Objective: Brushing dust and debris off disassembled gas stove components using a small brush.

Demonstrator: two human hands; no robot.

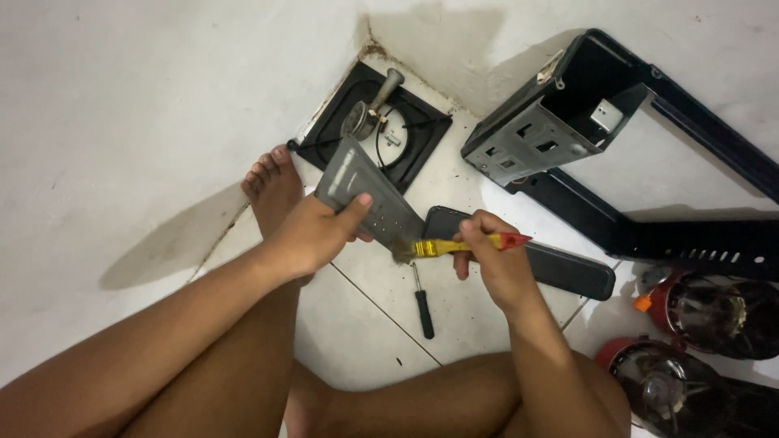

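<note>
The left hand point(312, 235) gripped a grey perforated metal plate point(363, 195), thumb across its face, holding it tilted above the white tiled floor point(454, 316). The right hand point(495, 255) was closed around a small paintbrush point(458, 246) with a yellow and red handle, its bristles touching the plate's lower edge. Beneath them on the floor lay a black-handled screwdriver point(422, 304) and a long black panel point(560, 268). A black square burner tray point(375, 123) sat near the wall corner, and a black metal frame point(617, 154) lay toward the floor's right edge.
</note>
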